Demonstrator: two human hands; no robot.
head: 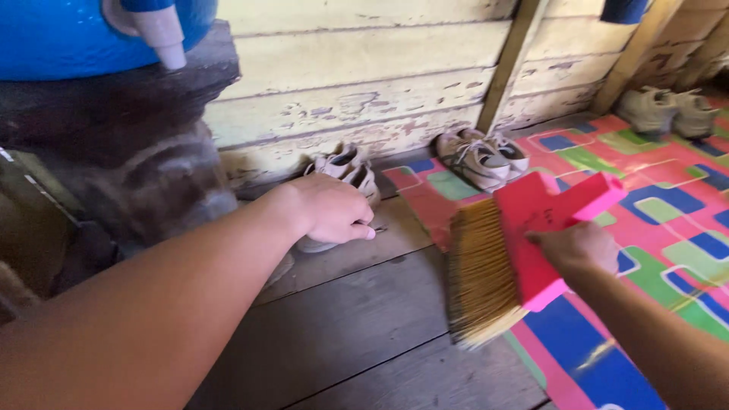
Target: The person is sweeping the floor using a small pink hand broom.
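Note:
My right hand [579, 249] grips a pink brush [541, 228] with a wide row of yellow-tan bristles [478, 273], held over the edge of the colourful mat. My left hand [334, 209] reaches forward with fingers curled on a pair of beige shoes [345, 168] standing on the dark floorboards by the wall. Most of the nearer shoe is hidden behind the hand.
A second pair of beige sneakers [480, 157] sits by the cream plank wall [364, 68], a third pair [668, 110] at far right. A pink, blue and green patterned mat [668, 220] covers the floor at right. A blue water container with white tap [76, 30] stands on a dark block [121, 144] at left.

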